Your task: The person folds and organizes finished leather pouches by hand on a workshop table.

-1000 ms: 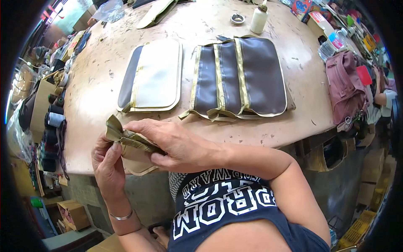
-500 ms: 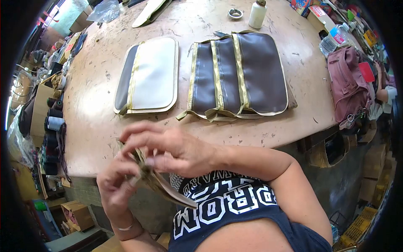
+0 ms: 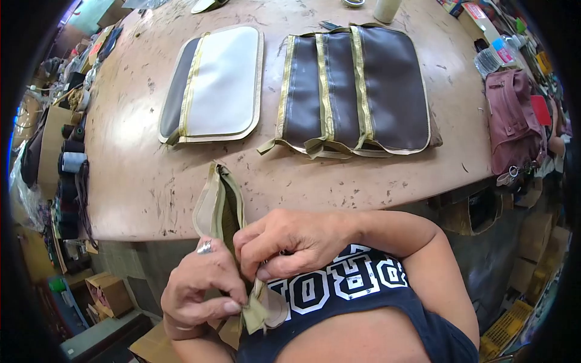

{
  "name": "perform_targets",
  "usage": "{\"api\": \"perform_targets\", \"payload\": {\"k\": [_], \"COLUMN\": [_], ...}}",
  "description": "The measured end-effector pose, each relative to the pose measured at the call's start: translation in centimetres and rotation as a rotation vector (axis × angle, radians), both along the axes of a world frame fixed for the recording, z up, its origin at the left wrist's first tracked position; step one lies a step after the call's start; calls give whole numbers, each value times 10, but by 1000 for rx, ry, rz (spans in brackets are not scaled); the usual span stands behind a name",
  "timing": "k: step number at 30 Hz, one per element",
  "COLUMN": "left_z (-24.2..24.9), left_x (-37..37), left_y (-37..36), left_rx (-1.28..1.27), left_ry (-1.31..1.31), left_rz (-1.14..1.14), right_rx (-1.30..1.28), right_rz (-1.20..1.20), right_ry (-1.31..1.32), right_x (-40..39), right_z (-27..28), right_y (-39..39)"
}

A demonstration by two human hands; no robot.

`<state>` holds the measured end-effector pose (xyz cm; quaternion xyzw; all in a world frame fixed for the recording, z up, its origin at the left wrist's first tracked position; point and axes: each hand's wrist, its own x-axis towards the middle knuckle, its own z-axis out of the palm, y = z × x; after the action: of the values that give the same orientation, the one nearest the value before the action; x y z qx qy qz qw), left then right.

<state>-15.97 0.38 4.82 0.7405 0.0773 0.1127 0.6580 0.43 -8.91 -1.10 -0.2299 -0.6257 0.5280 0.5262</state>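
My left hand (image 3: pixel 203 287) pinches the lower end of an olive-edged fabric piece (image 3: pixel 227 209), near a folded tab. A ring shows on one of its fingers. My right hand (image 3: pixel 290 245) grips the same piece a little higher, fingers curled over its edge. The piece stands partly open toward the table, its pale outer side facing left. Beyond it on the table lie a white and dark panel (image 3: pixel 224 85) with a gold strip, and several overlapping dark brown panels (image 3: pixel 393 91) with gold strips and pale borders.
The worktable (image 3: pixel 133 199) has its front edge just ahead of me. Thread spools (image 3: pixel 72 162) line the left side. At the right are a pink bag (image 3: pixel 511 121) and a plastic bottle (image 3: pixel 493 57). A pale bottle (image 3: pixel 386 9) stands at the back.
The held piece has turned from a tilted, blurred position to point away from me, showing its opening. Both hands have moved lower and slightly right. The table items appear higher in the view.
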Motion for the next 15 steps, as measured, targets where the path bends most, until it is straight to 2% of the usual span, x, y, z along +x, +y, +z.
{"api": "perform_targets", "payload": {"k": [4,11,15], "left_z": [1,-12,-1], "left_x": [3,16,22], "left_y": [10,26,22], "left_rx": [50,-143,171], "left_ry": [60,18,42], "left_rz": [-16,-202,-263], "right_rx": [-63,-135,-185], "right_rz": [-25,-140,-146], "right_ry": [-18,36,17], "right_x": [5,12,15], "right_z": [-5,-16,-14], "right_y": [4,12,8]}}
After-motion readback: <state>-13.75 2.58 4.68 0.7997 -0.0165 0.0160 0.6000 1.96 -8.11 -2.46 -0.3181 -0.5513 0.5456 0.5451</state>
